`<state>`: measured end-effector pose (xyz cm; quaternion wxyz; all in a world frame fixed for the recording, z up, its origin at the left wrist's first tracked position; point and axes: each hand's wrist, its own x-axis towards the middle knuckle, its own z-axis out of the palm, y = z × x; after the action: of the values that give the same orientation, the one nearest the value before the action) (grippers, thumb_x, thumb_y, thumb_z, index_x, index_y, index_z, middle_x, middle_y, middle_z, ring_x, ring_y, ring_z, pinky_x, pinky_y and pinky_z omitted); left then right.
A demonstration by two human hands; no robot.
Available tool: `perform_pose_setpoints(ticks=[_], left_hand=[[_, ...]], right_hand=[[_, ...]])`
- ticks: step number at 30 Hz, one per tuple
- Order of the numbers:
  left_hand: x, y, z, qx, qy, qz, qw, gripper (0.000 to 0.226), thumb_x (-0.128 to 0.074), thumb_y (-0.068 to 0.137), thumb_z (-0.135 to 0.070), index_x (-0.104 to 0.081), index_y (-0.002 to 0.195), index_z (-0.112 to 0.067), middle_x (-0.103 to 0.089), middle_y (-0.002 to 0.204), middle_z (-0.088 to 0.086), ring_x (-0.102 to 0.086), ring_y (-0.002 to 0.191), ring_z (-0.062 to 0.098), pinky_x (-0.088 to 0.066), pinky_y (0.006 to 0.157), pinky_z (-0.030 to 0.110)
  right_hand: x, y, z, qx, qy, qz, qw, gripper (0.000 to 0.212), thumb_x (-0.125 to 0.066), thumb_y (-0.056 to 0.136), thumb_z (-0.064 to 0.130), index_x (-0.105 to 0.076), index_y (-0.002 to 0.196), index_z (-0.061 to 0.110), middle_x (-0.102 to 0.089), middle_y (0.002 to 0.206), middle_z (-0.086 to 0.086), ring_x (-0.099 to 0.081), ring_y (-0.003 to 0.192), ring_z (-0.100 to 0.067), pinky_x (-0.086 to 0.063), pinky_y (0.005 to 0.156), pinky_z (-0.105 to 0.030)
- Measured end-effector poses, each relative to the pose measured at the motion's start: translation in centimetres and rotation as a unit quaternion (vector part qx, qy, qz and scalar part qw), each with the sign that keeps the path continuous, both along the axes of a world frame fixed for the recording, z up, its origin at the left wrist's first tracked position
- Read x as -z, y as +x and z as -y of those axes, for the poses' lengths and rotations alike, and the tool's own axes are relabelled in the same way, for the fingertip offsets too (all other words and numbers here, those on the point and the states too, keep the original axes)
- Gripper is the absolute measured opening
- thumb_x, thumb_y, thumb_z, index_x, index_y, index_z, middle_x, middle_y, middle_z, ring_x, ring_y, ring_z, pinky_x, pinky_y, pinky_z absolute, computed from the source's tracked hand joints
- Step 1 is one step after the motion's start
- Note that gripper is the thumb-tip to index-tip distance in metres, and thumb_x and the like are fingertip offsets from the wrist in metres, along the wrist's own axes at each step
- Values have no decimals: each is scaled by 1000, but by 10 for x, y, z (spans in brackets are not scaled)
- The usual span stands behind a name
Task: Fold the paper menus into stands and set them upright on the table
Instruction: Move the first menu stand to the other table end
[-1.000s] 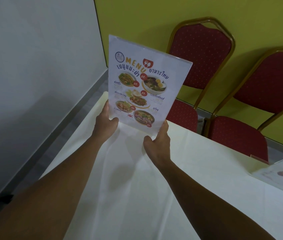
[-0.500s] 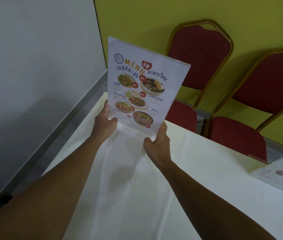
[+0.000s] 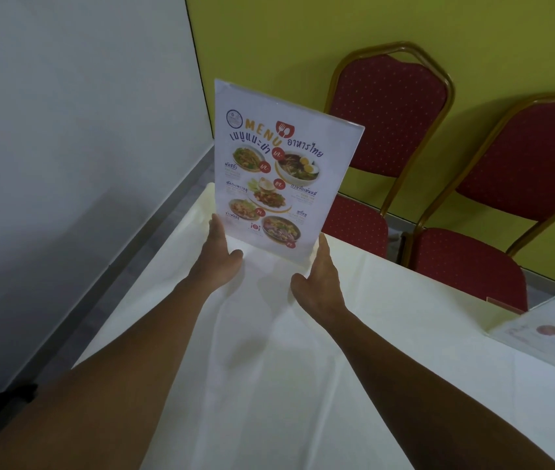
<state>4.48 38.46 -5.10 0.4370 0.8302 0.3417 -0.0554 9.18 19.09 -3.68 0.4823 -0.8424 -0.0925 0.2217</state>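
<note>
Counted two menus: one upright menu [image 3: 274,178] at the far end of the table [image 3: 269,368], one flat menu [image 3: 554,330] cut by the right edge. Counted two hands: left hand [image 3: 216,262], right hand [image 3: 320,283], one at each lower corner of the upright menu. Counted two red chairs with gold frames: near chair [image 3: 384,144] just behind the upright menu, far chair [image 3: 513,205] to its right. Counted one table, under one white cloth. Counted five pictured dishes on the upright menu's face. Counted two wall colours, grey and yellow-green.
</note>
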Motion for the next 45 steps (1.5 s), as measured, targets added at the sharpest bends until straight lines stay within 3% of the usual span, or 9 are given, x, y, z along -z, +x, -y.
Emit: perform_pose_setpoints(ticks=[3, 7, 13, 25, 29, 32, 37, 43, 45], left_hand=[[0, -10, 17, 29, 7, -35, 999, 90, -53, 98, -14, 12, 160, -21, 5, 169, 2, -7, 154, 28, -19, 120, 45], [-5, -21, 57, 86, 39, -72, 993, 83, -50, 102, -21, 11, 160, -18, 13, 168, 1, -1, 155, 25, -15, 120, 41], [-19, -23, 148, 203, 77, -67, 974, 75, -44, 103, -19, 4, 161, -20, 7, 168, -3, 1, 155, 18, -13, 121, 39], [-65, 10, 346, 341, 74, -51, 936, 70, -40, 104, -26, 0, 161, -27, 1, 169, -4, -7, 155, 22, -22, 121, 45], [-74, 25, 402, 342, 50, -48, 937, 70, -41, 103, -29, -2, 161, -28, -9, 168, -1, -17, 153, 24, -27, 119, 48], [-78, 38, 433, 322, 29, -38, 945, 72, -43, 103, -28, -1, 161, -26, -16, 167, 1, -23, 151, 27, -32, 116, 48], [-82, 58, 465, 274, 14, -14, 961, 72, -38, 105, -23, 9, 160, -22, -31, 162, 5, -39, 142, 29, -39, 107, 43], [-73, 77, 481, 209, 4, 8, 978, 68, -34, 106, -25, 7, 160, -26, -43, 154, 3, -50, 133, 29, -45, 90, 38], [-73, 78, 487, 214, -8, 28, 976, 64, -36, 105, -18, -3, 160, -28, -48, 149, 0, -54, 123, 25, -44, 81, 32]], right_hand=[[-5, -4, 18, -2, -38, -12, 999, 95, -60, 73, 11, -14, 155, 22, -36, 156, -1, -35, 142, -27, -41, 109, -46], [-15, -7, 54, -3, -99, -18, 995, 88, -57, 84, 3, -10, 157, 15, -17, 165, -2, -15, 151, -25, -21, 118, -40], [-32, -12, 135, 31, -117, -7, 993, 82, -50, 84, 0, -16, 157, 14, -16, 165, -2, -12, 152, -20, -18, 121, -36], [-71, -34, 333, 173, -88, 15, 981, 72, -52, 86, -4, -30, 151, 17, -40, 149, 6, -33, 142, -21, -34, 108, -31], [-68, -36, 395, 230, -69, 25, 970, 71, -52, 84, -3, -35, 147, 23, -47, 149, 2, -46, 133, -26, -49, 102, -42], [-64, -31, 431, 265, -44, 17, 963, 65, -52, 83, -2, -41, 142, 22, -56, 137, 3, -56, 116, -23, -57, 81, -28], [-62, -4, 467, 308, -7, 53, 950, 38, -62, 85, 6, -52, 117, 24, -63, 103, 9, -63, 94, -13, -43, 50, -5], [-60, 27, 484, 307, 14, 37, 951, 56, -66, 86, 8, -40, 134, 21, -60, 113, 7, -57, 99, -17, -55, 76, -27], [-57, 34, 487, 296, 21, 24, 955, 67, -66, 85, 8, -35, 143, 21, -57, 116, 9, -56, 104, -18, -52, 73, -21]])
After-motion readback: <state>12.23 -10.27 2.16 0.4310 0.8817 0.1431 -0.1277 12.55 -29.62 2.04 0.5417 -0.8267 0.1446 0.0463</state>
